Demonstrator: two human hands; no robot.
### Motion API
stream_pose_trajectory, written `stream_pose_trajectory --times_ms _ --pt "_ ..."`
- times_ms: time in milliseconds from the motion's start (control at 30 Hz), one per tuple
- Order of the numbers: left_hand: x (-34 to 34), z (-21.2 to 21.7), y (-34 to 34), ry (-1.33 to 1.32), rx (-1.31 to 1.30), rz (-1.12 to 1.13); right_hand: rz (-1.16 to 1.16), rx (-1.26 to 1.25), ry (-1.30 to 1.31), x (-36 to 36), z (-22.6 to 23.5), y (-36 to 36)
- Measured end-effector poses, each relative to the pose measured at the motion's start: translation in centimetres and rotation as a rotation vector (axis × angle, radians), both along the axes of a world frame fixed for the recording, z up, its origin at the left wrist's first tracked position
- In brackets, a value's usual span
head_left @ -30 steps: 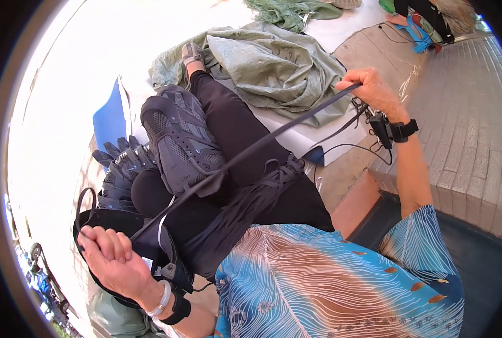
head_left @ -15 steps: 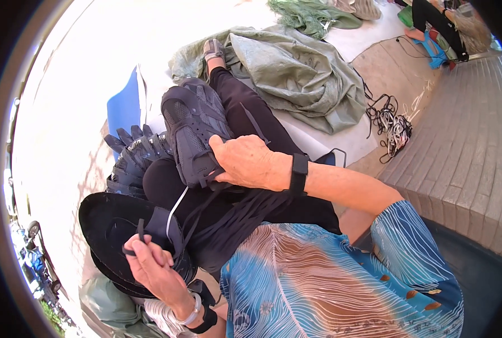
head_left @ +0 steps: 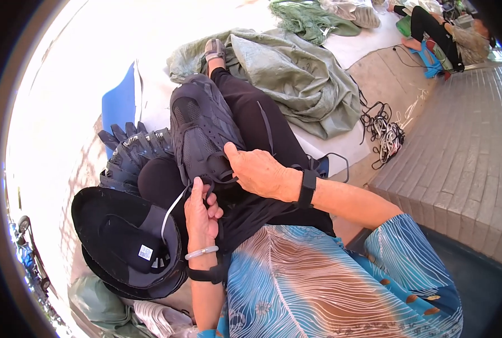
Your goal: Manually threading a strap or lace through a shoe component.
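A black mesh shoe upper (head_left: pixel 200 127) rests over my bent leg, its toe pointing away from me. My right hand (head_left: pixel 265 174) is closed on the edge of its tongue end, thumb on top. Close by, my left hand (head_left: pixel 202 214) pinches a black shoelace (head_left: pixel 210 184) against the near end of the upper; its tip is hidden by my fingers. More black laces (head_left: pixel 245 217) lie bundled across my lap. A white cord (head_left: pixel 172 214) runs from the upper to nested black shoe pieces (head_left: pixel 115 231) at my left, which show a white label inside.
A row of stacked black uppers (head_left: pixel 135 158) stands beyond my knee, beside a blue sheet (head_left: pixel 118 96). Grey-green cloth (head_left: pixel 301 84) spreads by my outstretched foot. Tangled black and white laces (head_left: pixel 386 135) lie near a tiled ledge (head_left: pixel 454 158). Another person (head_left: pixel 437 39) sits at the far right.
My left hand has moved up and right, from over the nested black pieces to the near end of the upper, bringing the black lace. My right hand keeps its hold, shifted slightly right.
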State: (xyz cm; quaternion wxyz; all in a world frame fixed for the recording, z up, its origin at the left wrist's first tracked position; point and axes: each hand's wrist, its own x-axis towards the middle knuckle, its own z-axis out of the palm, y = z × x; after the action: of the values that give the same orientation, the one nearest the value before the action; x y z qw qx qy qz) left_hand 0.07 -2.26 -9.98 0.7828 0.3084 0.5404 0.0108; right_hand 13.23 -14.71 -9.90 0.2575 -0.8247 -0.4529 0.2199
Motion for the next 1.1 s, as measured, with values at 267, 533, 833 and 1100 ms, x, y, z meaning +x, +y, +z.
stream_pose_trajectory --times_ms 267,533,833,1100 --pt "0.5 -2.4 -0.6 -0.061 0.060 0.016 0.000 -0.015 0.021 0.2 -0.4 0.0" --pt "-0.8 0.3 -1.2 -0.058 0.076 -0.131 -0.026 -0.088 0.073 0.4 0.6 0.4" --pt "-4.2 8.5 0.9 -0.007 0.703 -0.329 -0.035 0.147 0.746 4.7 7.0 -0.9" --pt "-1.5 11.5 0.4 -0.232 1.465 -0.332 0.125 0.274 0.854 2.9 10.2 0.6"
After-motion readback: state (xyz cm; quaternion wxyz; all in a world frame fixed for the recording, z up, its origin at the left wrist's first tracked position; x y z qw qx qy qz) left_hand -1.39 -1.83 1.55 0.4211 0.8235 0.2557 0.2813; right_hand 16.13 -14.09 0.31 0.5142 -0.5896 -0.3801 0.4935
